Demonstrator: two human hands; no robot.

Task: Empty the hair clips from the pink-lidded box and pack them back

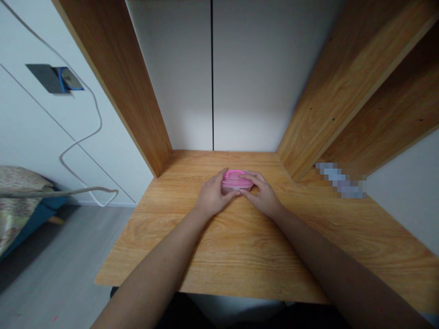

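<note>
The person's bare left forearm (147,274) and right forearm (339,262) reach forward over the wood-grain tabletop (240,251). Between the hands, near the back of the tabletop and just before the white back panel (250,91), sits a small clear plastic container with a pink lid (236,182). The left hand (211,194) curves its fingers around the container's left side; the right hand (263,195) takes the right side, fingers partly over the lid. Both are parted only by the container's width, thumbs almost meeting at its front. A pixelated object (339,180) lies well apart, to the right.
</note>
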